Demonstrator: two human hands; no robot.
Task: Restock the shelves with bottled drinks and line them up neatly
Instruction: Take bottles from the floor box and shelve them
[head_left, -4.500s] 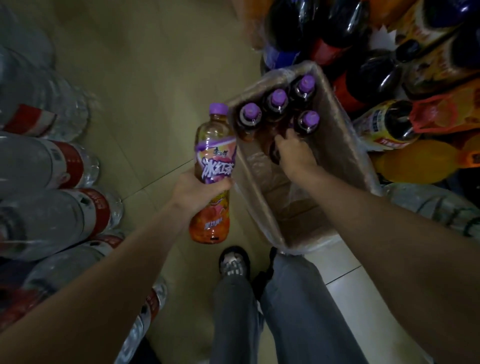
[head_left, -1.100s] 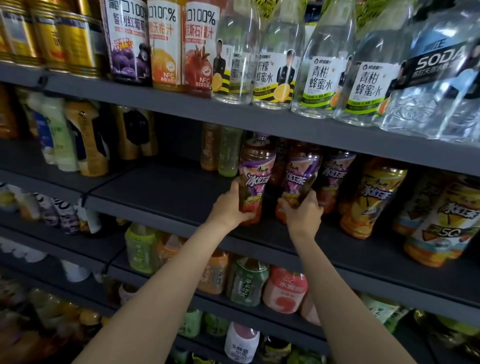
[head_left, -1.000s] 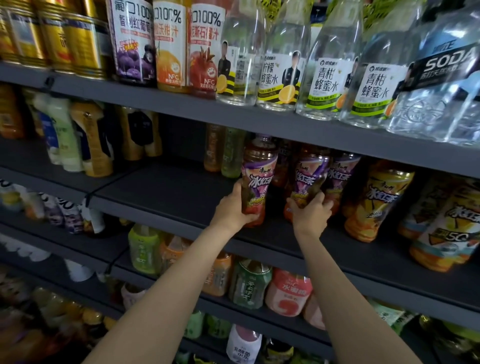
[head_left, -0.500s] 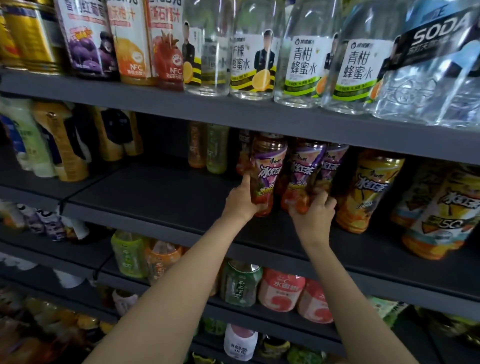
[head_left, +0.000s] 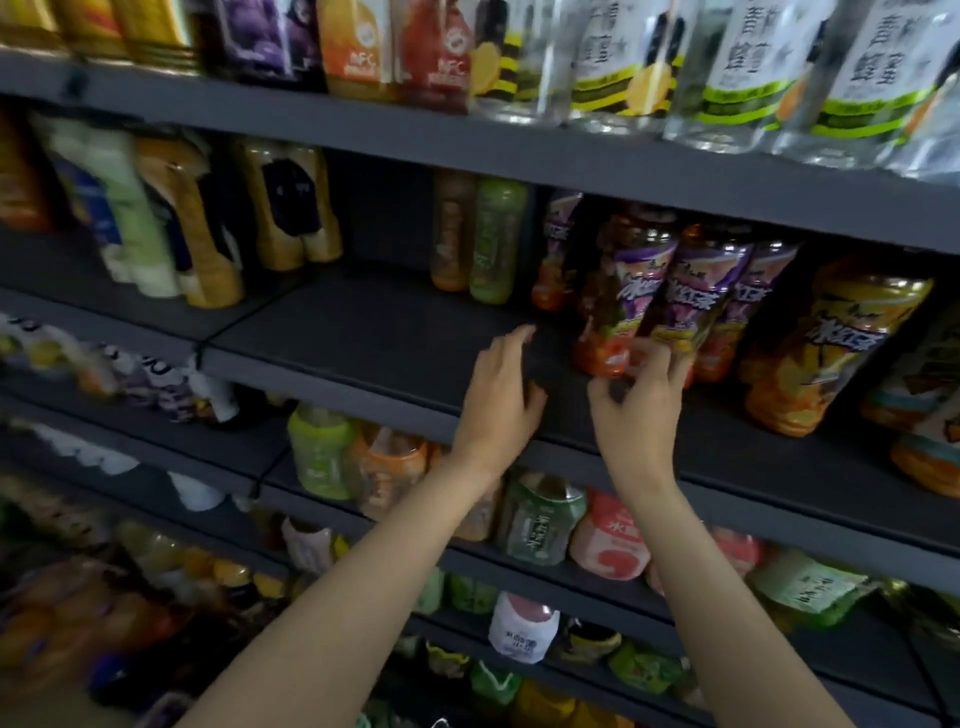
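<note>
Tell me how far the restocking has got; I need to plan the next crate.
Done: several purple-label bottles stand together on the dark shelf, beside the yellow-label bottle. In hand: neither hand holds a bottle; the left hand hovers open and the right hand is by the bottles' bases. Left: a wide bare stretch of that shelf on the left awaits stock.

Both forearms are bare up to the frame edge, no sleeve showing. The left grip (head_left: 501, 395) and right grip (head_left: 641, 400) carry no gloves, rings or watch.
</note>
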